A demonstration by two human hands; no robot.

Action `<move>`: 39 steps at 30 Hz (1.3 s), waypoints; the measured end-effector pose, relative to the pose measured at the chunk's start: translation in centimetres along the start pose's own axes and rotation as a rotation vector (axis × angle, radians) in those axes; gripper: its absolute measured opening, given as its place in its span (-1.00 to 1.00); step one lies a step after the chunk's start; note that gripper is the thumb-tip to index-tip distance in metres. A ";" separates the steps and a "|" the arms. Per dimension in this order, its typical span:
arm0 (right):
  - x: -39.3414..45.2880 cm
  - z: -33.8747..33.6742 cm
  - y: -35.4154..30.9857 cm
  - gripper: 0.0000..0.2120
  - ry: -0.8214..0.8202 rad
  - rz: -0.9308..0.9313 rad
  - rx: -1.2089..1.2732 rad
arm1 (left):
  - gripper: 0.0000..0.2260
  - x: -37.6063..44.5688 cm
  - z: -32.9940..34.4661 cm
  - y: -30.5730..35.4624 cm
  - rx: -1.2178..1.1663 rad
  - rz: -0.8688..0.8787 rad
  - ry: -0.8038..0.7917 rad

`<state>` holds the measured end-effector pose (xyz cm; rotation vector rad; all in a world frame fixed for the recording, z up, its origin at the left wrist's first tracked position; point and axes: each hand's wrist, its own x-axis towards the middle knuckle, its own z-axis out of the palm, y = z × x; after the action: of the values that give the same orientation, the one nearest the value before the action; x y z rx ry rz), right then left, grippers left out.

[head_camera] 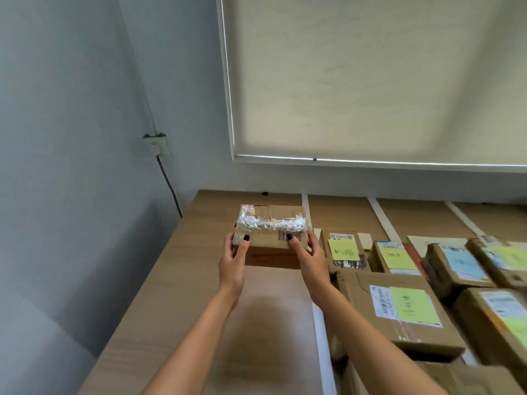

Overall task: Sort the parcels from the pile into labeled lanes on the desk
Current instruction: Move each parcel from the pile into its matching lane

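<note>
Both hands out over the tabletop (176,280), gripping one small cardboard box (272,232) between them. Left hand (235,259) clamped on the box's left end, thumb with dark nail on top. Right hand (308,256) clamped on the right end, thumb on top by a printed barcode (289,236). Box top wrapped in crinkled clear tape (271,222). Box in the leftmost lane, toward the tabletop's far left corner, near the far edge; dark shadow under its near side, cannot tell whether resting on the wood or just above it. White tape strip (305,205) just beside the box on the right, running from the far edge toward the near edge, marking the lane border; two more strips (382,216) (462,216) further right along the far edge. Right of the first strip, a crowd of cardboard parcels filling the right side of the tabletop up to the near right corner. One small parcel (346,252) with a yellow sticky note (343,250) with handwriting, just beside the right hand. Large parcel (399,309) nearer the near edge with a white shipping label and a yellow note. More parcels (459,266) toward the right edge with blue and yellow labels; writing too small to read. Left part of the tabletop bare wood. Wall socket (156,145) with a cable hanging down on the left wall, pulled-down window blind (370,81) behind the far edge.
</note>
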<state>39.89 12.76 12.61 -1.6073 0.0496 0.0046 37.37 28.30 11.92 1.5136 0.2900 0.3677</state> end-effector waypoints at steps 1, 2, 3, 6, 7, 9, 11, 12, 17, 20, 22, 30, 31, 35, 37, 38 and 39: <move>-1.1 -1.1 -1.1 -0.38 -0.007 -0.029 -0.009 | -0.77 -1.3 0.2 1.0 0.001 0.003 -0.010; -2.1 -2.1 -2.2 -0.37 -0.017 -0.052 -0.013 | -0.72 -2.6 0.4 2.0 0.006 0.012 -0.020; -3.2 -3.3 -3.2 -0.37 -0.032 -0.064 -0.008 | -0.67 -4.0 0.6 3.0 0.011 0.029 -0.027; -6.9 -6.8 -5.6 -0.50 -0.087 -0.116 0.016 | -0.66 -8.5 1.5 5.9 -0.024 0.063 -0.019; -8.3 -8.1 -6.3 -0.47 -0.097 -0.134 0.014 | -0.68 -10.1 1.9 6.8 -0.045 0.068 -0.010; -11.1 -10.8 -7.2 -0.37 -0.092 -0.146 0.028 | -0.74 -13.0 2.8 8.1 -0.071 0.066 0.006; -13.6 -13.6 -7.7 -0.40 -0.080 -0.163 0.039 | -0.80 -15.9 3.8 9.0 -0.043 0.068 0.002; -14.8 -15.0 -7.9 -0.43 -0.086 -0.166 0.040 | -0.81 -17.2 4.5 9.3 -0.048 0.063 -0.005; -19.8 -22.1 -7.8 -0.48 -0.075 -0.182 0.050 | -0.68 -24.1 9.3 11.1 0.012 0.134 -0.103; -21.8 -26.0 -7.5 -0.46 -0.043 -0.205 0.007 | -0.78 -28.1 12.2 11.5 -0.002 0.095 -0.163; -22.8 -28.4 -7.4 -0.47 -0.024 -0.214 -0.028 | -0.71 -30.5 13.8 11.5 0.011 0.093 -0.189; -25.6 -35.4 -6.3 -0.17 -0.057 -0.135 -0.122 | -0.65 -36.3 18.3 11.6 0.019 0.093 -0.181; -25.9 -35.8 -6.1 -0.18 -0.055 -0.132 -0.118 | -0.74 -36.7 18.6 11.6 0.024 0.093 -0.195; -26.5 -37.2 -6.2 -0.35 -0.023 -0.132 -0.109 | -0.78 -37.5 19.7 11.5 0.042 0.092 -0.195; -26.7 -37.9 -6.5 -0.40 0.001 -0.155 -0.147 | -0.76 -37.9 20.2 11.3 0.090 0.111 -0.186; -26.9 -38.3 -6.7 -0.41 0.013 -0.174 -0.177 | -0.74 -38.1 20.3 11.2 0.115 0.125 -0.184; -27.1 -38.6 -6.8 -0.41 0.024 -0.189 -0.197 | -0.71 -38.2 20.4 11.1 0.133 0.136 -0.184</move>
<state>12.00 -24.73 21.72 -1.8032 -0.0869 -0.1602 10.27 -5.74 22.25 1.6906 0.0672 0.3194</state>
